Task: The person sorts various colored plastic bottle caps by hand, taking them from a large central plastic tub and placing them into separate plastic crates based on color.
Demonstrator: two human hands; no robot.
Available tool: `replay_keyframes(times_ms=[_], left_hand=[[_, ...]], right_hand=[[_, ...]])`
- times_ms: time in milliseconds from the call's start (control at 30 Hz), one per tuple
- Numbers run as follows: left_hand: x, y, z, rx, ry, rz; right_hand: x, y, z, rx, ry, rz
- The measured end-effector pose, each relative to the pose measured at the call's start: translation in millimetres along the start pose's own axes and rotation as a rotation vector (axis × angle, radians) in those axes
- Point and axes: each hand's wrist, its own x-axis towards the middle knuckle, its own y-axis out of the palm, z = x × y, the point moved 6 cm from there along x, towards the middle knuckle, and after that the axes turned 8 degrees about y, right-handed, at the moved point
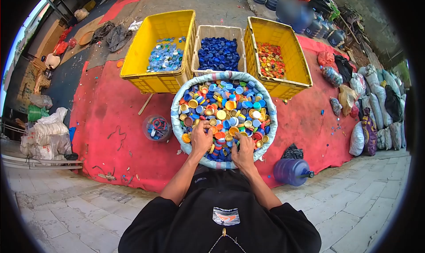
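A round sack-lined tub (175,120) stands in front of me, heaped with mixed plastic bottle caps (226,105) in blue, orange, yellow, white and brown. My left hand (201,139) reaches into the heap at its near left, fingers curled in and closed on bottle caps. To its right, my right hand (243,149) is also down in the heap, its bent fingers closed on a bottle cap beside a gold one. Exactly which caps lie under the fingertips is partly hidden.
Behind the tub stand a yellow crate (133,63) of light-blue caps, a white crate (241,36) of dark-blue caps and another yellow crate (299,63) of orange-red caps. A clear bucket (156,128) is left; a water jug (290,172) lies right. Sacks (378,98) line the right side.
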Motion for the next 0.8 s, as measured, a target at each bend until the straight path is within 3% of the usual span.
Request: replay_keyframes(times_ms=[67, 167, 433, 800], left_hand=[[-1, -6, 7, -0.251, -0.180, -0.008], [-6, -16, 11, -0.950, -0.465, -0.062], [-22, -37, 7, -1.734, -0.582, -0.030], [-34, -30, 10, -1.438, -0.643, -0.081]], right_hand=[[0, 3, 1, -0.013, -0.008, 0.015], [3, 11, 3, -0.041, -0.038, 0.052], [20, 35, 28, -0.158, -0.170, 0.117], [24, 50, 32, -0.163, -0.239, 0.126]])
